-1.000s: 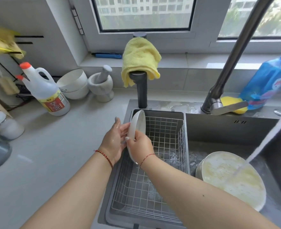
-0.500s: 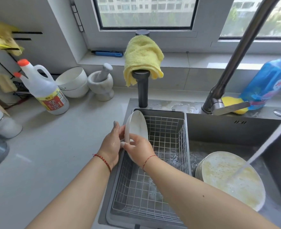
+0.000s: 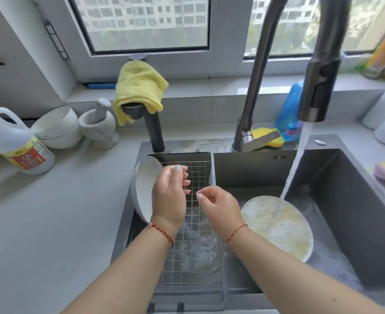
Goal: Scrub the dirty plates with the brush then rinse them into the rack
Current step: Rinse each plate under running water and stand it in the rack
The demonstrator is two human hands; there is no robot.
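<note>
A clean white plate (image 3: 145,189) is stood on edge in the wire rack (image 3: 195,257), leaned against the rack's left wall at its far end. The left hand (image 3: 170,196) is held just in front of the plate, its fingers loosely curled and nothing grasped; whether its back touches the plate cannot be told. The right hand (image 3: 218,209) is held beside it over the rack, fingers relaxed and bent, also released and empty. A red cord is worn on each wrist.

In the sink (image 3: 354,214) to the right, a stack of dirty plates (image 3: 277,227) is seen, the top one smeared with yellowish residue. Water is poured from the tap (image 3: 318,87) onto that top plate near its far rim.

A yellow cloth (image 3: 139,87) is draped over a dark post behind the rack. On the desk (image 3: 51,223) to the left, a white bottle (image 3: 17,141), stacked bowls (image 3: 55,128) and a mortar (image 3: 98,128) are set. A yellow sponge (image 3: 268,137) is laid by the tap's base, with a blue bag (image 3: 289,114) behind it. No brush can be made out.
</note>
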